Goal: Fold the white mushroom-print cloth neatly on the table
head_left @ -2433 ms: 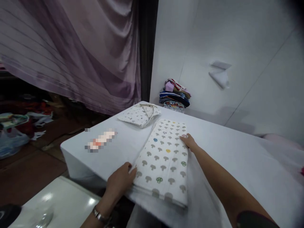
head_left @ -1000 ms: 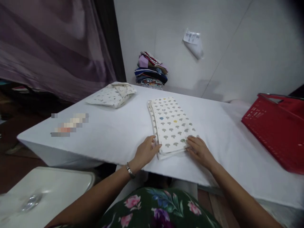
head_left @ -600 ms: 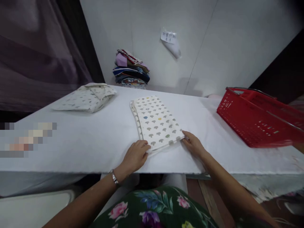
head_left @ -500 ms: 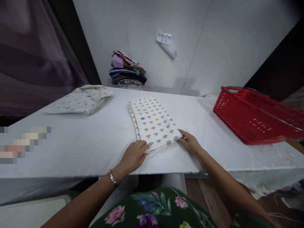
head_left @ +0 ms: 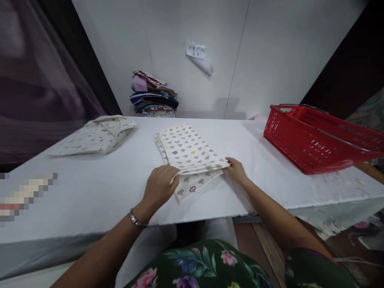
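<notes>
Near edge raised, both corners pinched

Mushroom-print cloth lay folded on the white-covered table, straight ahead of the person. Long axis ran away from the body, far end leaning left, so the bulk sat before the left hand. That hand was nearly closed, thumb against fingers, on the near-left corner; the right hand pinched the near-right corner in its fingertips, arm reaching in from the side. Neither hand was nearer: both had hold. The raised edge stretched between them; a lower layer, one red mushroom on it, poked out toward the person.

Writing: a pale slip on the wall bore dark characters, too small for me to read. No brand or label discernible on the cloth or the red basket.
</notes>
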A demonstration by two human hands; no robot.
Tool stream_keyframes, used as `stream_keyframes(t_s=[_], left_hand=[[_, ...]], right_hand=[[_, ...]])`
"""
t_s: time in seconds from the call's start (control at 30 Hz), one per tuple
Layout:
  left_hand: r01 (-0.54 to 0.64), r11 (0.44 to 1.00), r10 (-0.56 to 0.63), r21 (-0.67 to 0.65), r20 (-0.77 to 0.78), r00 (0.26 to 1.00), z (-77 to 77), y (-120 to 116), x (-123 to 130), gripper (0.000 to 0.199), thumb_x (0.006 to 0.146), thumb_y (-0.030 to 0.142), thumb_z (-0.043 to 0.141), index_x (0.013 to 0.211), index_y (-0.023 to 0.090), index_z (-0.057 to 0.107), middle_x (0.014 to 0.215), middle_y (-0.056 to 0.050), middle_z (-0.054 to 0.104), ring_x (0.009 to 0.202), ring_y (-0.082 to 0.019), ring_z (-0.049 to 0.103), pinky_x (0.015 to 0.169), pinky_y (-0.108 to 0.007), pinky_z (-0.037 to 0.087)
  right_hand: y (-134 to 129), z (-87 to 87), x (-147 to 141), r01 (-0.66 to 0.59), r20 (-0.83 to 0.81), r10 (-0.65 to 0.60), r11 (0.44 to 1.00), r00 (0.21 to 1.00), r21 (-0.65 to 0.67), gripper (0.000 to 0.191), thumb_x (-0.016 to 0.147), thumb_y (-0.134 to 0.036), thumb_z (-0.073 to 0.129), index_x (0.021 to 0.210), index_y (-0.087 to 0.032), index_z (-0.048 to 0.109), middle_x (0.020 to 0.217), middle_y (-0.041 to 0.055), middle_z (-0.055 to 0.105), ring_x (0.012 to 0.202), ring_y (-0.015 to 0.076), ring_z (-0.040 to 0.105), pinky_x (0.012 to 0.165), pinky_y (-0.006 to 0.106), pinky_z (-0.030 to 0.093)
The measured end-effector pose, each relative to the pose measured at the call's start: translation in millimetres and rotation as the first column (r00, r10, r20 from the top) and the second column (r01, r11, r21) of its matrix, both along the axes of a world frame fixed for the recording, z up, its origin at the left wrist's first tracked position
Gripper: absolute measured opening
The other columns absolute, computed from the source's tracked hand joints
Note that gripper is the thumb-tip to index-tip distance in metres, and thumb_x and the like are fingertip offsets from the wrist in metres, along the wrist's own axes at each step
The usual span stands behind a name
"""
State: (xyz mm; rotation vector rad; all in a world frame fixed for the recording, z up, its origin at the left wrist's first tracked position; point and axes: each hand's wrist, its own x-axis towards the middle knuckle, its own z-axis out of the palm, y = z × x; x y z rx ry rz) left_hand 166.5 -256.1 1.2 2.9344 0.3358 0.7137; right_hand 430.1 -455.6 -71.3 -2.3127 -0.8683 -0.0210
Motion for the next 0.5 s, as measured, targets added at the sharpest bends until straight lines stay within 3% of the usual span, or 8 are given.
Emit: stream_keyframes(t_s=[0.07, 0.17, 0.27, 0.37, 0.5], left_hand=[[0.028, 0.999, -0.026, 0.021, -0.083, 0.996, -10.2, -4.0, -0.8, 0.024, 0.086, 0.020, 0.041, 0.098, 0.017, 0.061, 0.098, -0.008, 0.064, 0.097, -0.021, 0.053, 0.085, -0.036, 0.036], [0.129, 0.992, -0.124, 0.008, -0.228, 0.966, -33.5, -12.3, -1.9, 0.018, 0.081, 0.015, 0.046, 0.090, 0.018, 0.061, 0.092, -0.007, 0.063, 0.091, -0.021, 0.053, 0.080, -0.036, 0.038], [0.161, 0.987, -0.158, -0.001, -0.200, 0.967, -51.4, -18.0, -2.3, 0.019, 0.079, 0.012, 0.047, 0.091, 0.018, 0.061, 0.092, -0.006, 0.061, 0.091, -0.020, 0.052, 0.080, -0.035, 0.039], [0.169, 0.986, -0.168, -0.001, -0.136, 0.976, -57.2, -19.1, -1.6, 0.022, 0.080, 0.011, 0.047, 0.095, 0.018, 0.060, 0.096, -0.006, 0.060, 0.092, -0.020, 0.051, 0.081, -0.034, 0.039], [0.177, 0.984, -0.178, -0.020, -0.116, 0.977, -58.2, -20.5, 1.8, 0.022, 0.082, 0.012, 0.047, 0.100, 0.019, 0.059, 0.097, -0.006, 0.059, 0.092, -0.019, 0.050, 0.081, -0.034, 0.039]], right_hand=[[-6.1, 2.3, 9.7, -0.008, 0.039, 0.007, 1.000, 0.999, 0.024, 0.042, 0.076, -0.018, 0.045, 0.115, -0.016, 0.058, 0.102, 0.0064, 0.064, 0.085, 0.0178, 0.058, 0.080, 0.028, 0.044], [-16.8, 1.7, 13.1, -0.132, 0.055, 0.139, 0.985, 0.989, -0.111, 0.035, 0.076, -0.016, 0.046, 0.107, -0.019, 0.063, 0.103, 0.0051, 0.065, 0.092, 0.0181, 0.058, 0.082, 0.027, 0.043], [-23.2, -2.1, 6.2, -0.170, 0.077, 0.189, 0.963, 0.979, -0.208, 0.037, 0.080, -0.019, 0.045, 0.114, -0.021, 0.059, 0.111, 0.0046, 0.063, 0.101, 0.0186, 0.056, 0.085, 0.026, 0.041], [-23.1, -2.3, 2.2, -0.141, 0.127, 0.178, 0.957, 0.976, -0.254, 0.046, 0.083, -0.025, 0.046, 0.128, -0.023, 0.048, 0.119, 0.0051, 0.060, 0.103, 0.0193, 0.056, 0.085, 0.027, 0.042], [-21.4, 3.3, 12.5, -0.132, 0.165, 0.184, 0.950, 0.969, -0.283, 0.042, 0.084, -0.020, 0.043, 0.124, -0.025, 0.053, 0.117, 0.0032, 0.061, 0.103, 0.0188, 0.056, 0.084, 0.026, 0.043]])
